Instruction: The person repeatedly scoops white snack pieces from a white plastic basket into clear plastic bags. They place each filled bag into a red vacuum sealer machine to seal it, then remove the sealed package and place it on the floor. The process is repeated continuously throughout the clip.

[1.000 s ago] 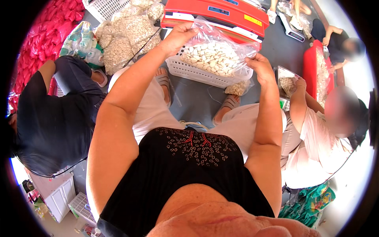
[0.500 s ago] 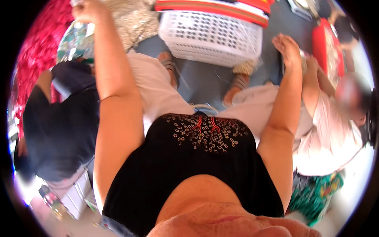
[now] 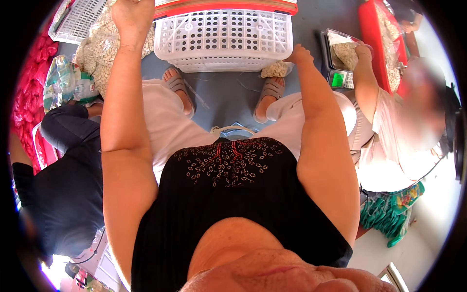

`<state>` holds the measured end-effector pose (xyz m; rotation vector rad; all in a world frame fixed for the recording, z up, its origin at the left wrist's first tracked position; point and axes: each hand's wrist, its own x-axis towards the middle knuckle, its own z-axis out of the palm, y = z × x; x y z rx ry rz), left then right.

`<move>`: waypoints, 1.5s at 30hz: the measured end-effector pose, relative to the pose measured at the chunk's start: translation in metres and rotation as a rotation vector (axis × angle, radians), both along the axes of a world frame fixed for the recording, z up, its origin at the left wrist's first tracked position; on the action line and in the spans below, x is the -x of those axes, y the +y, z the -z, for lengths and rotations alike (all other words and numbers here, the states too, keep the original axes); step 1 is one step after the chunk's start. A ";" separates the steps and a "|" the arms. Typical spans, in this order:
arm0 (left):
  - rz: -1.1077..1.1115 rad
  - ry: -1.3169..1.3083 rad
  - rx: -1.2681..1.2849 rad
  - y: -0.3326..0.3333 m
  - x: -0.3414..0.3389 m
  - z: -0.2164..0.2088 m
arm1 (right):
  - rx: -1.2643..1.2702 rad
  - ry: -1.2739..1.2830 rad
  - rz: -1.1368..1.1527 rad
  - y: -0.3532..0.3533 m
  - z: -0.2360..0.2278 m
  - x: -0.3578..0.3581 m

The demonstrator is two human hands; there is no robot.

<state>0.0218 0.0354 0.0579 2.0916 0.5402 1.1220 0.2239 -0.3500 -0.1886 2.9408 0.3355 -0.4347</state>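
My left hand is up at the top edge, beside the left end of a red tray. Its fingers run up out of the picture or are hidden, so what they hold cannot be seen. The tray rests on an upturned-looking white perforated plastic basket between my feet. My right hand is low by the basket's right corner. Its fingers are bent and partly hidden, and whether they touch the basket is unclear. Close to it, by my right foot, lies a small clear bag of pale pieces.
At right, a co-worker's hand touches a bag of pale pieces on a digital scale. Beyond stands a red tray of pale pieces. Left are a big clear sack, red bags and another person.
The view has swung, shifting the basket left and up. My right hand has come down from a raised, open-fingered pose to the basket's corner. My left hand stays high. The scale has come into view.
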 end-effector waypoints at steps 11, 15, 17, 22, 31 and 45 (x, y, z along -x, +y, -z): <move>0.002 0.097 -0.045 0.001 -0.007 0.019 | -0.067 0.048 0.090 -0.002 -0.013 0.014; -0.015 0.121 -0.026 -0.001 -0.009 0.014 | -0.050 0.025 0.118 -0.012 -0.061 0.000; 0.015 0.131 0.013 -0.001 -0.010 0.016 | -0.056 0.001 0.146 -0.014 -0.099 0.001; 0.092 0.121 0.035 -0.007 -0.006 0.021 | 0.064 -0.153 -0.042 -0.041 -0.201 0.005; 0.489 0.220 0.220 -0.021 -0.012 0.038 | -0.242 -0.514 -0.295 -0.040 -0.368 0.055; 0.580 0.454 0.070 -0.057 -0.015 0.043 | -0.668 -0.308 -0.554 0.143 -0.269 0.120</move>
